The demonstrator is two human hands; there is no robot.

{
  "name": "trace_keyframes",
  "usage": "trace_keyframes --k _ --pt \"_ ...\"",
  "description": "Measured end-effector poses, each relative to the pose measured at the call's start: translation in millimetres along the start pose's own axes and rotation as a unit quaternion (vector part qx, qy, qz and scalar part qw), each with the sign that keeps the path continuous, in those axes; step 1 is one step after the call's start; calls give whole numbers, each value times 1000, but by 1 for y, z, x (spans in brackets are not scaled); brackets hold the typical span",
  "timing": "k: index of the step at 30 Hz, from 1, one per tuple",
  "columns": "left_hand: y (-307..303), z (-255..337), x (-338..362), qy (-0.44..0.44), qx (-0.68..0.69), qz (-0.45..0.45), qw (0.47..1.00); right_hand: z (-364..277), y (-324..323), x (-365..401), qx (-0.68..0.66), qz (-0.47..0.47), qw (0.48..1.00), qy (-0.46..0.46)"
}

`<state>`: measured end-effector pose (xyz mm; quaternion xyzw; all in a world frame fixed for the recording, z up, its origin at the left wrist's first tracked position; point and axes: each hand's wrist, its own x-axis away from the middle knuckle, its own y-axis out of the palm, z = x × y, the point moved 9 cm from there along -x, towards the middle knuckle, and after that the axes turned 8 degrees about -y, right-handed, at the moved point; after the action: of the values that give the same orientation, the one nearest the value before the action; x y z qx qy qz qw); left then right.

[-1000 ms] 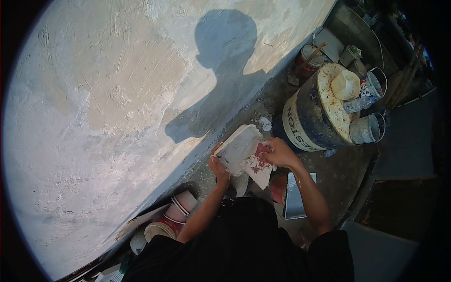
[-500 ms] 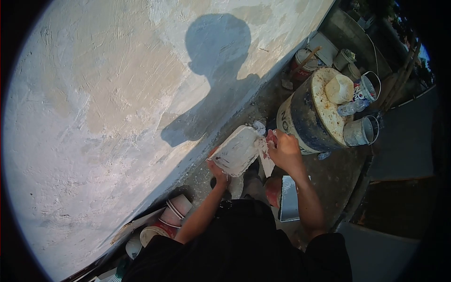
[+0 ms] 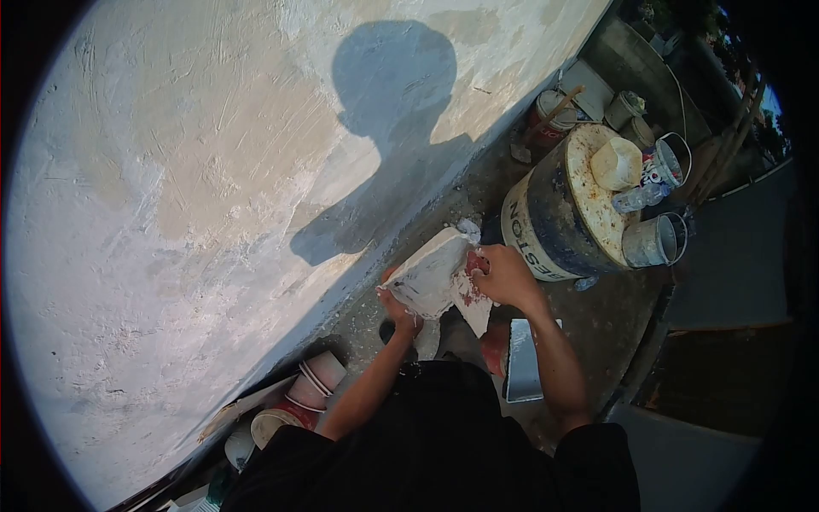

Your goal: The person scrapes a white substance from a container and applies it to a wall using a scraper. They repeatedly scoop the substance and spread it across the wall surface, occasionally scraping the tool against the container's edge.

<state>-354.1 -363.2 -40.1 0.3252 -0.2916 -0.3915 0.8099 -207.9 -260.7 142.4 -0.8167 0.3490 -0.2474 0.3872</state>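
My left hand (image 3: pixel 401 311) grips a shallow mud pan (image 3: pixel 426 269) by its near left end. White plaster coats the pan, which is held tilted in front of my legs. In my right hand (image 3: pixel 508 277), fingers closed round a red handle, is a putty knife (image 3: pixel 472 305) with a broad, plaster-smeared blade. The blade lies at the pan's right edge and overlaps it in this view, its corner pointing down toward me. Part of the red handle is hidden by my fingers.
A patchy plastered wall (image 3: pixel 213 213) fills the left side. At right stands a large drum (image 3: pixel 546 213) carrying a plastic jug (image 3: pixel 616 164), a clear bottle (image 3: pixel 640 198) and a metal bucket (image 3: pixel 653 241). Stacked buckets (image 3: pixel 316 380) sit by the wall; a pale rectangular panel (image 3: pixel 524 363) is near my right forearm.
My right hand has shifted left and slightly down, bringing the putty knife over the pan's right edge with its blade turned. The pan is tilted a little differently; my left hand keeps its grip.
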Motion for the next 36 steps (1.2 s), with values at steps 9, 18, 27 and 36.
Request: trace_keyframes --k 9,18,27,36 --pt "1 9 -1 39 -80 -13 996 1 26 -2 -65 -25 997 -35" --pt "6 16 0 45 -104 7 994 2 40 -5 -178 -20 982 -63" --pt "7 16 3 35 -106 -9 994 43 83 3 -363 -40 931 5" --pt "4 15 3 20 -74 -4 997 49 77 11 -320 -60 944 48"
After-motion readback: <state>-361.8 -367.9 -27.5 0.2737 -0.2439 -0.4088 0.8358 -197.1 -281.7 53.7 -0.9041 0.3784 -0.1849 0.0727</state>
